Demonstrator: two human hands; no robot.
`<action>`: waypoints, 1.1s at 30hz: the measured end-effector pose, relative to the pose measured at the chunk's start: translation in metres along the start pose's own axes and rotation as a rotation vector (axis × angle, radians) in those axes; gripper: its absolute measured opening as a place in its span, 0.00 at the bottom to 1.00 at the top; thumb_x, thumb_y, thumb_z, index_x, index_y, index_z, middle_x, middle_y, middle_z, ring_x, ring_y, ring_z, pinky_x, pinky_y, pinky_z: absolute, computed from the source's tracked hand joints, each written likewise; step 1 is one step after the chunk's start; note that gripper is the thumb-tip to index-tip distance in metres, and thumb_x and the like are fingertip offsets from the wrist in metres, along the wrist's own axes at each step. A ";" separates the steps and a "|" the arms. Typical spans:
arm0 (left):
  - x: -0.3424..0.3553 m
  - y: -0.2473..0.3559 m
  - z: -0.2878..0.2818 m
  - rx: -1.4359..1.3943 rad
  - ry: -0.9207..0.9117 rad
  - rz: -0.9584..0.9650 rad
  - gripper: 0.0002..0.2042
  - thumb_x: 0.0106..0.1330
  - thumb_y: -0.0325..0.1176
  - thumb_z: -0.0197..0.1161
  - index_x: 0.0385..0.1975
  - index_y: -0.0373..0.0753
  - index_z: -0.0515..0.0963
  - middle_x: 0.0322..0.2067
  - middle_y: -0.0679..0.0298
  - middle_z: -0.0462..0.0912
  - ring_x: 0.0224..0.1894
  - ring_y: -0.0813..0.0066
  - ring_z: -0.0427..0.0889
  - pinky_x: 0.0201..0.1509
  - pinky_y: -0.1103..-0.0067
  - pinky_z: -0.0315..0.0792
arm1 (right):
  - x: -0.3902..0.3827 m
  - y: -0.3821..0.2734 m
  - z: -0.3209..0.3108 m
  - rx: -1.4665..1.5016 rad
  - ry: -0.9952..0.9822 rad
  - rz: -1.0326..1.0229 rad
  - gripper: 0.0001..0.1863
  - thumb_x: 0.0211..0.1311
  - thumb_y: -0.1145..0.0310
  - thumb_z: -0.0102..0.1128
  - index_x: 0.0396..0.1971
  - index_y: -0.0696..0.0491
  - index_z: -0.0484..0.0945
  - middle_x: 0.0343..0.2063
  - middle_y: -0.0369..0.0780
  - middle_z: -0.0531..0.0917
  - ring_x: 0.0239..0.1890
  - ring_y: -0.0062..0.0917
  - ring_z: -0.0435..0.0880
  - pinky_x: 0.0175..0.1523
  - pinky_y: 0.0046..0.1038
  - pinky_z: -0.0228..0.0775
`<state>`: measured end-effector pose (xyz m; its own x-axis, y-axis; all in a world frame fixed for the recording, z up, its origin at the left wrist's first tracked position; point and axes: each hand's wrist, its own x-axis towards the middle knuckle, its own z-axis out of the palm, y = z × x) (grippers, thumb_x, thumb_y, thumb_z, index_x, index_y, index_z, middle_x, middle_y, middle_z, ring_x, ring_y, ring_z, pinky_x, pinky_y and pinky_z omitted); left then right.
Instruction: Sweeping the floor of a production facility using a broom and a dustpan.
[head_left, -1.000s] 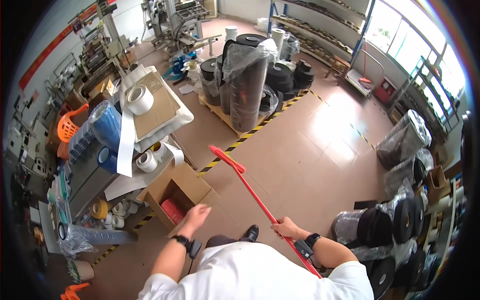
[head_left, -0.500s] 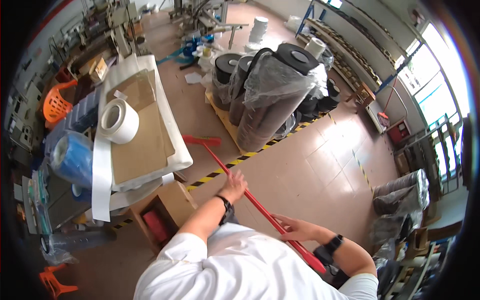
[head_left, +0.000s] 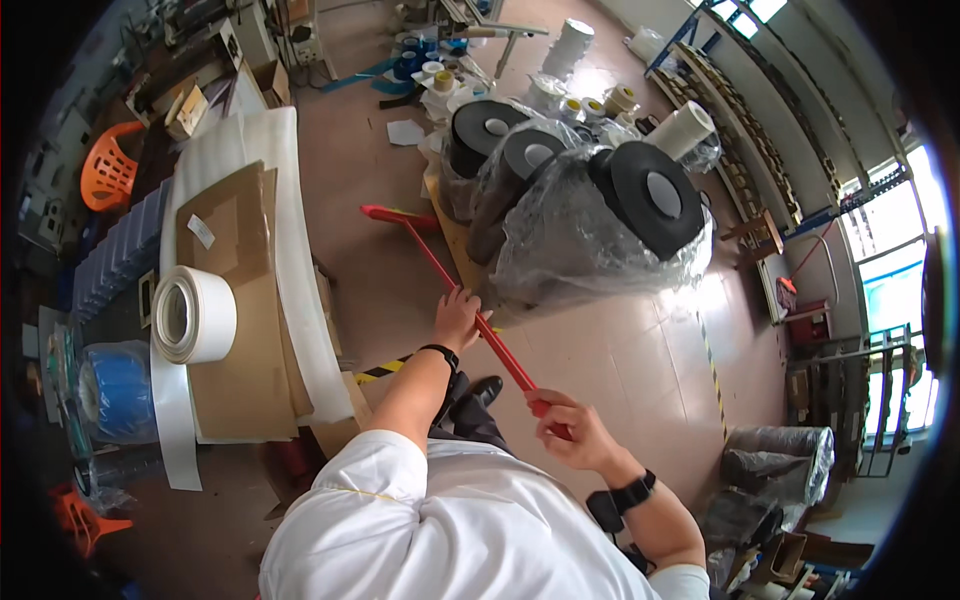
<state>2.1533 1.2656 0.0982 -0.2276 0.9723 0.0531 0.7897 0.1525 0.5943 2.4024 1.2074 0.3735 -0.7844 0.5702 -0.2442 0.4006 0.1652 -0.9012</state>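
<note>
A red broom (head_left: 510,362) slants across the middle, its handle running from near my body out to the floor. The broom's head (head_left: 398,217) rests on the floor between the long table and the wrapped rolls. My left hand (head_left: 459,318) is closed around the handle about midway. Nearer to me, my right hand (head_left: 574,428) grips it close to its upper end. Dark bands circle both my wrists. Just right of the broom's head stand large black rolls (head_left: 650,200) wrapped in clear plastic, on a wooden pallet (head_left: 460,262).
On my left, the padded table (head_left: 310,330) carries cardboard sheets (head_left: 225,250) and a white roll of tape (head_left: 195,315). Yellow-black floor tape (head_left: 380,371) edges the pallet area. Shelving (head_left: 745,130) lines the far right; wrapped rolls (head_left: 778,465) stand at the near right.
I have moved forward, so the table and wrapped rolls look closer. The broom's handle stands steeper, and my right hand has moved up and left in view. Both hands still hold the broom.
</note>
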 end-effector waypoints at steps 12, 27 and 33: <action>0.083 0.095 -0.139 0.011 0.075 0.273 0.10 0.59 0.38 0.65 0.20 0.40 0.76 0.41 0.56 0.83 0.60 0.56 0.73 0.67 0.49 0.56 | 0.048 -0.118 -0.160 -0.181 0.131 -0.455 0.06 0.49 0.78 0.63 0.28 0.57 0.76 0.38 0.47 0.84 0.31 0.34 0.86 0.35 0.29 0.79; 0.386 -0.022 -0.187 -0.094 0.782 0.056 0.13 0.55 0.41 0.72 0.22 0.40 0.77 0.42 0.48 0.82 0.53 0.48 0.77 0.57 0.59 0.70 | 0.339 -0.181 -0.220 -0.701 -0.025 -0.632 0.10 0.52 0.76 0.67 0.35 0.53 0.78 0.44 0.44 0.83 0.36 0.40 0.84 0.42 0.32 0.78; 0.540 -0.159 -0.174 -0.147 0.579 -0.069 0.14 0.57 0.44 0.70 0.22 0.40 0.77 0.45 0.46 0.81 0.55 0.45 0.75 0.59 0.60 0.69 | 0.573 -0.162 -0.228 -0.618 0.035 -0.517 0.09 0.52 0.75 0.68 0.34 0.54 0.78 0.42 0.45 0.83 0.35 0.41 0.84 0.41 0.32 0.78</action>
<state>1.8061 1.7359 0.1720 -0.5815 0.6999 0.4147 0.6846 0.1455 0.7143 1.9964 1.6907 0.4617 -0.9310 0.3230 0.1698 0.1887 0.8244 -0.5337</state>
